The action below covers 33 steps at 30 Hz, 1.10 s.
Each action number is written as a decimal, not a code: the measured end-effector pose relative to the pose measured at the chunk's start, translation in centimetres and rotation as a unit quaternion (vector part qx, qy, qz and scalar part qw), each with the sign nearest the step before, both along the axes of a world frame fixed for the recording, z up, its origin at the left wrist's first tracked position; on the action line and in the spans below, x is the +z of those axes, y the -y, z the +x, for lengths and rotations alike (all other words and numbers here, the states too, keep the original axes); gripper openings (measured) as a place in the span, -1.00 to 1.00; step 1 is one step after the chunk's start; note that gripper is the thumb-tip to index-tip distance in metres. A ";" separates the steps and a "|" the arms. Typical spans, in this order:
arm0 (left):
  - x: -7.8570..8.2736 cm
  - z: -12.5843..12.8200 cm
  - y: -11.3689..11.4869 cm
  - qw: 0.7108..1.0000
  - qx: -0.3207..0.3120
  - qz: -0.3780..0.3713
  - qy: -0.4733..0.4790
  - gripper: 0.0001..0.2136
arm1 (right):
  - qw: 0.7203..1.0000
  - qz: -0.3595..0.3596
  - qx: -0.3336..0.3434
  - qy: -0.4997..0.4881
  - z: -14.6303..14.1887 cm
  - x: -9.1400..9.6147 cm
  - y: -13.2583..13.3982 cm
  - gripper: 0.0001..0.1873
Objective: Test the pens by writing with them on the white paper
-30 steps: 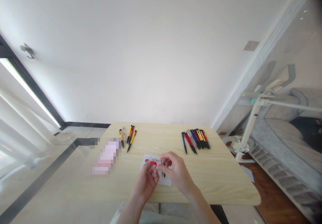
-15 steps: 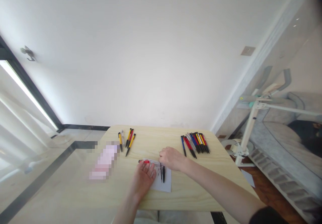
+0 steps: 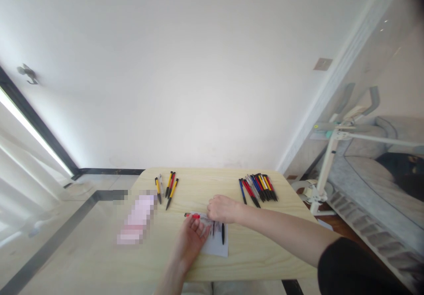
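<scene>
On the wooden table lies a small white paper. My left hand rests on the paper's left side, its fingers curled round a red pen part that sticks out at the fingertips. My right hand reaches over the paper's far edge with knuckles up and fingers pinched down on something too small to name. A black pen piece lies loose on the paper just right of my left hand.
A row of several blue, red, yellow and black pens lies at the table's far right. A smaller group of yellow and red pens lies at the far left, beside a blurred pink object. A white stand and a sofa are to the right.
My two hands have come apart: the right one stretched out over the paper's far edge while the left stayed with the red part. A black piece now lies on the paper.
</scene>
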<state>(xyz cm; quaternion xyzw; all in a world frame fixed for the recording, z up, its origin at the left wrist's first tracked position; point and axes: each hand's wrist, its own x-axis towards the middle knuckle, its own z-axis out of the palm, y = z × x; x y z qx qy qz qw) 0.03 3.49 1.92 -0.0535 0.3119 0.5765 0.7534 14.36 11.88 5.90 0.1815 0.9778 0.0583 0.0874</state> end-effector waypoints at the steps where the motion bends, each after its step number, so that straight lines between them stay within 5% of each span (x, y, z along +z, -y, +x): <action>1: 0.0 0.0 0.0 1.000 -0.003 0.003 0.001 -0.91 | 1.000 -0.001 -0.010 0.001 -0.1 -0.1 -0.2 -0.83; 10: -0.3 -0.2 0.2 1.000 -0.003 0.018 0.022 -0.92 | 0.985 -0.041 -0.146 -0.077 0.4 -0.1 -2.7 -0.90; 17: 0.0 -0.1 0.4 0.995 0.042 0.020 0.083 -0.94 | 0.909 -0.074 -0.261 -0.317 1.6 0.1 1.4 -0.85; 18: 0.0 0.1 0.5 0.995 0.048 0.020 0.086 -0.94 | 0.886 -0.089 -0.272 -0.365 1.2 -0.1 2.6 -0.84; 20: 0.1 0.7 0.7 0.995 0.049 0.026 0.084 -0.93 | 0.736 -0.212 -0.286 -0.576 0.2 -0.6 5.1 -0.91; 22: 0.1 1.4 1.0 0.996 0.035 0.037 0.077 -0.93 | 0.632 -0.279 -0.287 -0.663 -0.6 -0.8 7.0 -0.97; 25: 0.0 2.1 1.4 0.997 0.011 0.045 0.069 -0.94 | 0.564 -0.305 -0.293 -0.710 -1.2 -0.7 8.2 -0.98; 28: -0.1 2.5 1.6 0.997 0.009 0.039 0.065 -0.94 | 0.563 -0.289 -0.301 -0.713 -1.1 -0.7 8.3 -0.98; 33: -0.3 2.9 1.8 0.998 -0.004 0.055 0.037 -0.96 | 0.648 -0.241 -0.321 -0.648 -1.3 -0.5 8.2 -0.97</action>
